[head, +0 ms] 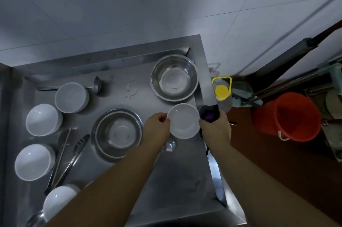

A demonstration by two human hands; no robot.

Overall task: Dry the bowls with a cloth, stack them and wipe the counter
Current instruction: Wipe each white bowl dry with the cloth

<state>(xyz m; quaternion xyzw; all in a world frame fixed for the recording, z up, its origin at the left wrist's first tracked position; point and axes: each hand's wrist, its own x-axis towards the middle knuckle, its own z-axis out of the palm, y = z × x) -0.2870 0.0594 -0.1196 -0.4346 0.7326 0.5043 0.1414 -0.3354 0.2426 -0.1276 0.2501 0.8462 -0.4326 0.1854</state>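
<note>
You're standing over a steel worktop (177, 180) set against a pale tiled wall, dull light, a little water pooled toward the back. Closest to you, your left hand (157, 128) pinches the near-left rim of a small white bowl (184, 121), thumb over the edge, lifted just above the worktop's right side. Your right hand (215, 128) is clenched around a dark cloth (210, 114), bunched up right against the bowl's right edge.

That bowl looks light and rigid, glossy inside, so I'd judge it slick if it's wet, and it may chip if it drops onto steel. A rim pinch is fine for holding; for wiping, you'd likely want the cloth hand cupping the wall so the bowl can't twist out. The cloth is soft and limp, so it will mould to the curve.

Left of your hands sits a steel basin (117, 134), with tongs (70, 160) lying beside it. Down the left side wait four more white bowls: one at your elbow (59, 200), then (33, 162), (42, 120) and (71, 97). They stand apart, not stacked.

Furthest back, a second steel basin (174, 77) sits in the corner, and a ladle (96, 84) lies near the rear wall. Off the worktop, an orange bucket (286, 117) stands on the floor.
</note>
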